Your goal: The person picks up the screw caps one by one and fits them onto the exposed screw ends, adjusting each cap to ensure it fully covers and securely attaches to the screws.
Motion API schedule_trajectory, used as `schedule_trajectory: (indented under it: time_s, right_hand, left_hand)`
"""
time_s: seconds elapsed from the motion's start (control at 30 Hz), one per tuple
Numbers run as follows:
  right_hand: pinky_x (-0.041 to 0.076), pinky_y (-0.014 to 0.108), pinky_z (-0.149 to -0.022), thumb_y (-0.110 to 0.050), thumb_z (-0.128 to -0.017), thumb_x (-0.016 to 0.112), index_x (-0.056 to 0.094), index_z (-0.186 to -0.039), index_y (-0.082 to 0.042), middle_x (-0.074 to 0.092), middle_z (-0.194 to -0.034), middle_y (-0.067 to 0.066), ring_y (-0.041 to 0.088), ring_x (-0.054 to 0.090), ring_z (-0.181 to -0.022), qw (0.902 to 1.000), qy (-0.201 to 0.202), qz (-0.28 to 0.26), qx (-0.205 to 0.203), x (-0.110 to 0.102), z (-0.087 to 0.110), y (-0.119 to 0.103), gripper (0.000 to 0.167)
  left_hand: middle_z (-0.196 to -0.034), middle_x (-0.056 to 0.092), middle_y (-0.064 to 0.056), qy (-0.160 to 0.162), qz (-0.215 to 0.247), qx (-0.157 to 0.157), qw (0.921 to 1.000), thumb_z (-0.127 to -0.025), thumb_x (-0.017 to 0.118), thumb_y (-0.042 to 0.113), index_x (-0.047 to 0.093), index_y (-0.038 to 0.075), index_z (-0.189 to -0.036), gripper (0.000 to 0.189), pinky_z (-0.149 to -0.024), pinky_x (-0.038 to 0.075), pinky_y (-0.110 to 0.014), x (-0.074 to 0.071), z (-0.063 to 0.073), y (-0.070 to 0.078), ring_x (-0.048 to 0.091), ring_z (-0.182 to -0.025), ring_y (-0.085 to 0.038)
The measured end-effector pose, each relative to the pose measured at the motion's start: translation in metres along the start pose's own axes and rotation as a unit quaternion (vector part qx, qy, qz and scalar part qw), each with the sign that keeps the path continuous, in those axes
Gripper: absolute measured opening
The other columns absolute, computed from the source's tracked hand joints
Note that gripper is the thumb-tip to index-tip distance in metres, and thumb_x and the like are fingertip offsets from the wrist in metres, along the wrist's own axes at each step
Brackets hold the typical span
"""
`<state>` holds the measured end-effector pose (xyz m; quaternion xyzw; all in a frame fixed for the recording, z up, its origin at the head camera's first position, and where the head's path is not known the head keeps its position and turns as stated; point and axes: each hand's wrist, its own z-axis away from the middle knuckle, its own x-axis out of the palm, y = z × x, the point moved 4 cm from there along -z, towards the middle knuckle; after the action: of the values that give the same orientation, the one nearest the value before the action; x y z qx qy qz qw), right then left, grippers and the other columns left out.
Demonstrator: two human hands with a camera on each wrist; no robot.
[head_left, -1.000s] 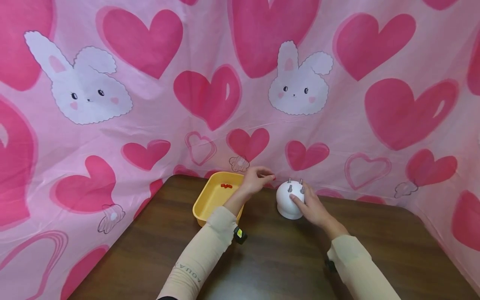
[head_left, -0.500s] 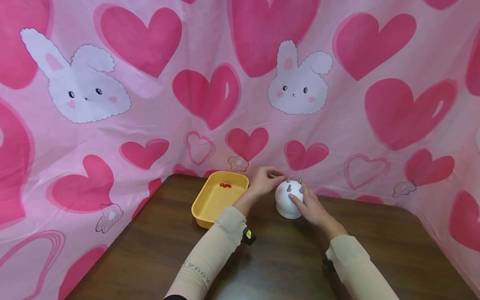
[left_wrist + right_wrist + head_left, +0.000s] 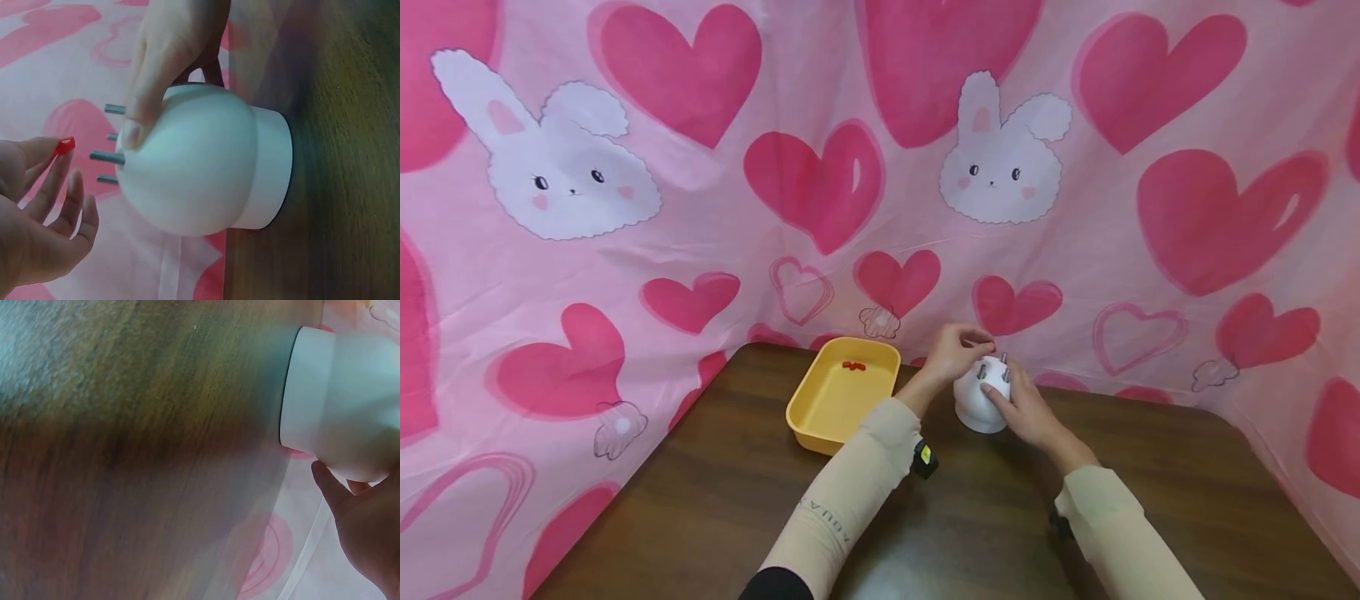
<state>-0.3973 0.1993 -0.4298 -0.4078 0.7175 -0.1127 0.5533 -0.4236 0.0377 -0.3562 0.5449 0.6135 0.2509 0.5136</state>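
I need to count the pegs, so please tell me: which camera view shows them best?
The left wrist view: all four pegs appear large there. The head view shows them small, the left hand partly in the way; the right wrist view shows none.

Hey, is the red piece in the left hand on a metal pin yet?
No, the left hand pinches the red piece clear of the metal pins.

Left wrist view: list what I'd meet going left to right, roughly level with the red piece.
Left hand, red piece at its fingertips, metal pegs, white ball, white base, wooden table.
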Motion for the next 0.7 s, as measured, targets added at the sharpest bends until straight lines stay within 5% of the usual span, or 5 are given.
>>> schedule_trajectory:
  time_s: [0.23,0.7]
  right_hand:
    - [0.034,0.065,-0.111,-0.031,-0.105,0.058,0.023,-0.154,0.009,0.034,-0.151,0.033,0.047,0.04,-0.134,1.0,-0.001,0.001,0.006,0.0,-0.001,0.0,0.072]
    - [0.04,0.062,-0.105,-0.031,-0.104,0.058,0.023,-0.153,0.009,0.037,-0.147,0.032,0.046,0.046,-0.126,0.9999,0.003,0.014,0.01,0.001,0.001,0.002,0.072]
  left_hand:
    - [-0.097,0.077,-0.003,0.014,-0.017,0.014,0.9997,-0.095,0.074,0.011,0.079,0.006,-0.103,0.011,-0.068,0.053,-0.018,0.016,-0.011,-0.002,0.064,-0.078,-0.008]
    - [-0.094,0.077,-0.001,0.036,-0.04,-0.022,0.9983,-0.093,0.076,0.011,0.08,0.008,-0.099,0.008,-0.068,0.051,-0.019,0.033,-0.02,-0.009,0.061,-0.078,-0.009]
